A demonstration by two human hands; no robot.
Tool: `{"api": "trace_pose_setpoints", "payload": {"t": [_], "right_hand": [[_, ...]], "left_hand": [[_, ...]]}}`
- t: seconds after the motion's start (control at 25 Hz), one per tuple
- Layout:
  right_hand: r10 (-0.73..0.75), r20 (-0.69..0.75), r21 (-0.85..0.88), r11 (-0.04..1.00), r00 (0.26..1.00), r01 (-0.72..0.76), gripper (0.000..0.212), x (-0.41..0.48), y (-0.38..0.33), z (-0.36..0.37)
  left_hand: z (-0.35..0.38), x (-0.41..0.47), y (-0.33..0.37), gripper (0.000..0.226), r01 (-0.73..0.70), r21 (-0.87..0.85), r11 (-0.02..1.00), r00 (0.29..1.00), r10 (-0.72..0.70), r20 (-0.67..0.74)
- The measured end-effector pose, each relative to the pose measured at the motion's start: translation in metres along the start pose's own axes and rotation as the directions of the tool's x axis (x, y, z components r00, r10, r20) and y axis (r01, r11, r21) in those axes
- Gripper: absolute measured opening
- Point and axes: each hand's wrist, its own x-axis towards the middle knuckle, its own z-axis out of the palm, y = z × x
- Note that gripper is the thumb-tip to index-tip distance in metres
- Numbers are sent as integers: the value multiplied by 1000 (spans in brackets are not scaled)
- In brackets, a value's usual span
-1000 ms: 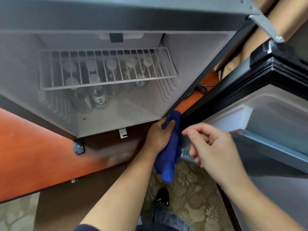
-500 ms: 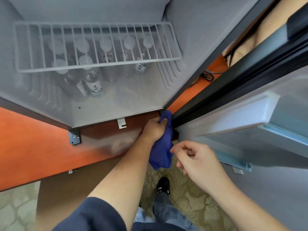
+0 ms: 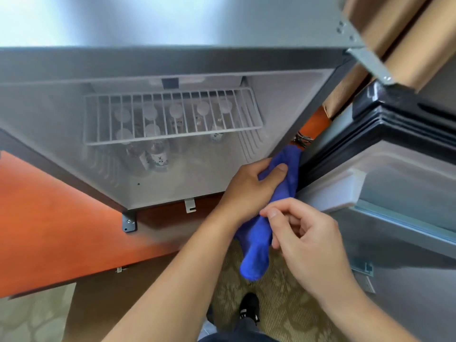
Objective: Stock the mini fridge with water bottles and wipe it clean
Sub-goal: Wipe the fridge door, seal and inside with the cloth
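Mini fridge (image 3: 283,114) open, bottles (image 3: 158,156) under wire shelf (image 3: 172,137). Left hand (image 3: 249,188) clenched on blue cloth (image 3: 283,174) at hinge-side corner; right hand (image 3: 308,243) half-curled, empty, fingertips just beside cloth.

Both hands reach forward — left hand (image 3: 249,188) fisted, thumb up; right hand (image 3: 308,245) loosely curled, empty.

One view only, from a camera worn on the person's head. It looks steeply down and forward into the open mini fridge (image 3: 197,174), so the wire shelf (image 3: 170,117) is seen from above and the door (image 3: 399,193) runs off the right edge. It sits close: both forearms enter from the bottom edge. The wide lens bends straight edges. Carpet (image 3: 283,304) and a shoe (image 3: 249,307) lie directly below.
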Motion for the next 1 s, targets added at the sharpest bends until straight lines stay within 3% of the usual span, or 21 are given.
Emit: {"api": "trace_pose_setpoints", "payload": {"t": [0.12,0.28,0.6,0.84,1.0], "right_hand": [[-121,-26,-28,992,992,121,17,-2,-23,-9],[-133,-17,-39,990,991,132,15,-1,-23,-10],[44,51,-87,995,998,-39,17,-8,20,2],[212,93,-219,957,973,-188,12,-3,70,23],[333,158,-376,891,930,-256,8,-2,103,34]], "left_hand": [[2,-9,26,20,-53,-103,993,998,55,23],[9,-6,11,18,-75,-153,985,997,73,-15],[18,16,-84,27,133,-1,991,987,-132,-92],[22,45,-174,33,381,149,912,924,-372,-88],[28,52,-208,30,467,30,884,881,-461,-106]]}}
